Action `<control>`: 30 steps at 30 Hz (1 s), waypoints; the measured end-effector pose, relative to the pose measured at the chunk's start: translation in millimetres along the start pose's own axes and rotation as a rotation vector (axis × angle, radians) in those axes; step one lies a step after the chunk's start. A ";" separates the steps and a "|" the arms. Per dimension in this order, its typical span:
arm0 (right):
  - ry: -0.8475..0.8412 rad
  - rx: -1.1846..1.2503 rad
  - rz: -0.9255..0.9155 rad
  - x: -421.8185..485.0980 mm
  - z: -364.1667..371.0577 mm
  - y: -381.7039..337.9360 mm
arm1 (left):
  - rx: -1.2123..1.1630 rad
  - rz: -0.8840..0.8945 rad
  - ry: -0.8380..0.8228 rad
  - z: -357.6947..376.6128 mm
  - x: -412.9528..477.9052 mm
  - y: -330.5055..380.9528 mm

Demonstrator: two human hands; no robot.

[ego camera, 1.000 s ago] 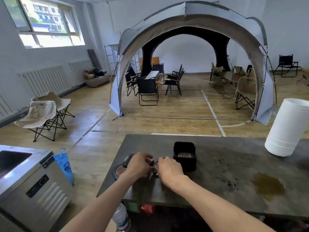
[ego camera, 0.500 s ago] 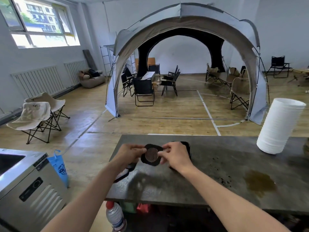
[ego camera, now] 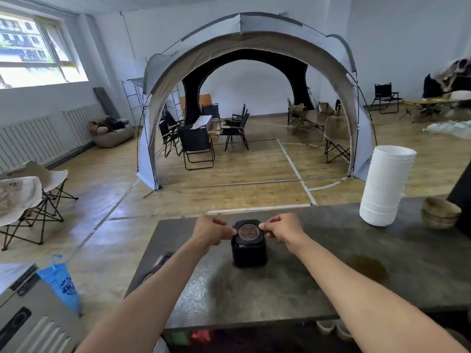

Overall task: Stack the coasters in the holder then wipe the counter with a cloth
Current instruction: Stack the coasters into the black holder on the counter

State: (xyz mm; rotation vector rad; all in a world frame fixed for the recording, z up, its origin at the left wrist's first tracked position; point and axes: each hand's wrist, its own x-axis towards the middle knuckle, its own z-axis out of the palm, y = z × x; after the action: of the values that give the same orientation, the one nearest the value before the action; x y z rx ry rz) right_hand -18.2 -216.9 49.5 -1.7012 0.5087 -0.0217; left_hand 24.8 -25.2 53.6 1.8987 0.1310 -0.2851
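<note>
A black square coaster with a round patterned centre [ego camera: 248, 231] sits level at the mouth of the black box-shaped holder [ego camera: 249, 254] on the grey counter [ego camera: 318, 281]. My left hand [ego camera: 212, 230] pinches its left edge and my right hand [ego camera: 281, 229] pinches its right edge. More black coasters [ego camera: 155, 270] lie near the counter's left edge, partly hidden by my left forearm. A brown spill [ego camera: 368, 267] stains the counter to the right. No cloth is in view.
A tall stack of white bowls [ego camera: 386, 188] stands at the back right of the counter, with brown bowls [ego camera: 441, 216] beside it. A steel machine [ego camera: 28, 314] and a blue bag [ego camera: 62, 284] are at the lower left. Folding chairs and a tent fill the floor beyond.
Both hands lifted a coaster from the counter's left side, carried it right and forward, and now hold it over the holder's opening. The camera view shifted right.
</note>
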 end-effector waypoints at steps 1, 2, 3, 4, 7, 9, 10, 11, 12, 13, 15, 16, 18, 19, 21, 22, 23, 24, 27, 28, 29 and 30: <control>-0.004 -0.010 0.028 1.8 1.1 3.6 | 0.015 -0.022 -0.005 0.2 1.3 -1.7; -0.013 -0.023 0.054 3.8 2.3 6.9 | 0.028 -0.043 -0.001 0.2 2.0 -3.1; -0.025 -0.038 0.083 5.2 3.4 9.4 | 0.035 -0.057 0.009 0.0 2.2 -4.3; -0.036 -0.048 0.114 6.6 4.3 11.3 | 0.037 -0.069 0.016 0.1 2.4 -5.6; -0.060 -0.052 0.220 11.0 3.5 15.5 | 0.035 -0.125 0.015 2.5 2.1 -11.3; -0.068 -0.041 0.271 14.4 2.6 18.2 | 0.041 -0.161 -0.002 3.7 2.1 -16.2; -0.063 -0.045 0.283 15.5 2.4 20.3 | 0.046 -0.170 -0.017 4.3 2.0 -18.8; -0.053 -0.055 0.287 16.1 2.5 22.7 | 0.046 -0.169 -0.027 4.8 2.1 -21.0; -0.036 -0.062 0.276 16.3 3.2 25.1 | 0.041 -0.160 -0.026 5.2 2.5 -23.2; -0.008 -0.079 0.241 16.4 3.5 27.5 | 0.037 -0.149 -0.017 5.7 3.2 -25.4; 0.072 -0.174 0.124 15.0 2.9 29.6 | 0.022 -0.134 0.006 7.0 3.5 -29.6; 0.102 -0.220 0.080 13.8 2.3 29.3 | 0.010 -0.124 0.015 7.2 3.1 -31.6; 0.099 -0.254 0.033 11.4 0.9 27.2 | -0.011 -0.098 0.027 5.0 2.4 -35.6; 0.093 -0.257 0.005 10.3 0.7 24.7 | -0.004 -0.080 0.031 1.5 2.6 -36.7; 0.120 -0.255 -0.111 7.5 3.2 16.7 | 0.048 -0.020 0.069 -12.8 3.1 -38.7; 0.151 -0.262 -0.188 4.4 7.4 11.4 | 0.084 0.026 0.108 -23.7 3.6 -40.4; 0.180 -0.282 -0.266 -0.9 14.2 5.1 | 0.124 0.074 0.149 -36.5 3.7 -42.9; 0.192 -0.306 -0.345 -7.8 24.2 -1.4 | 0.171 0.115 0.184 -50.6 3.2 -46.9; 0.062 -0.396 -0.513 -27.3 69.5 -14.2 | 0.332 0.142 0.248 -92.0 -2.1 -64.1; -0.029 -0.443 -0.519 -31.6 87.2 -14.8 | 0.386 0.131 0.261 -104.0 -4.0 -70.3; -0.120 -0.498 -0.503 -35.1 104.8 -13.6 | 0.435 0.117 0.276 -114.7 -6.1 -76.0; -0.196 -0.541 -0.477 -37.8 121.5 -10.2 | 0.472 0.102 0.294 -124.0 -7.6 -81.2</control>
State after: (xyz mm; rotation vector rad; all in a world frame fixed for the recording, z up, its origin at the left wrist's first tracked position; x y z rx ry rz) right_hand -13.2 -89.4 44.5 -2.2946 -0.0613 -0.0652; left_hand 15.4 119.3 20.8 2.4013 0.1742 0.0430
